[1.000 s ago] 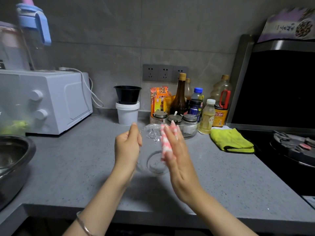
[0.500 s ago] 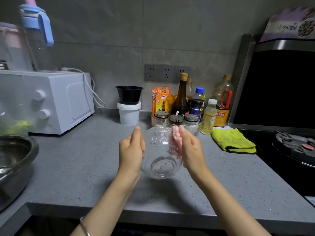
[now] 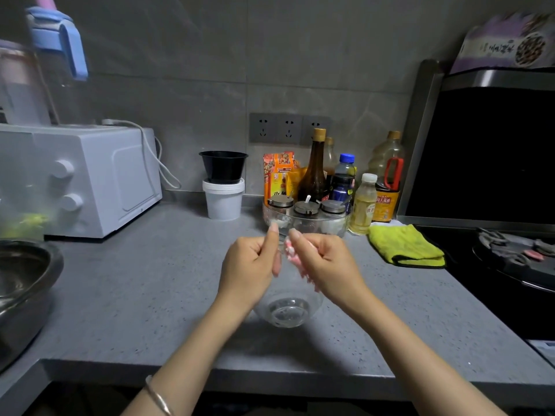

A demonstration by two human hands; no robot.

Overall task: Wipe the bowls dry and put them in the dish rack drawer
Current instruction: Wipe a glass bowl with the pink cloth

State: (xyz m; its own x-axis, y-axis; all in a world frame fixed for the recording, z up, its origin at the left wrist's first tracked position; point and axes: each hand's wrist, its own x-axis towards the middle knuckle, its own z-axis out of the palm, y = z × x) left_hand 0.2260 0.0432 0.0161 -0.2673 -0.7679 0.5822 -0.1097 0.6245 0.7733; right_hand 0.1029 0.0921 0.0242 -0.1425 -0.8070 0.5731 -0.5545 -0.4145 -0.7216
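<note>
1. The step in hand is the wiping. The bowl [image 3: 285, 310] is clear glass. It is held up over the counter [image 3: 150, 295], near the middle of the front edge, tipped so its bottom faces the person.
2. The left hand [image 3: 249, 262] grips the rim, with its fingers [image 3: 271, 244] curled on the glass.
3. The right hand [image 3: 327, 265] pinches a pink cloth [image 3: 292, 255] and presses it on the rim, just beside the left hand.
4. I cannot tell if the glass is dry. I think the wiping is only part done.
5. Next, I think the bowl needs a turn so the cloth can reach the rest. Wet glass is slippy, so the left hand must hold tight.
6. The drawer is not in view. The bowl goes there last.
</note>
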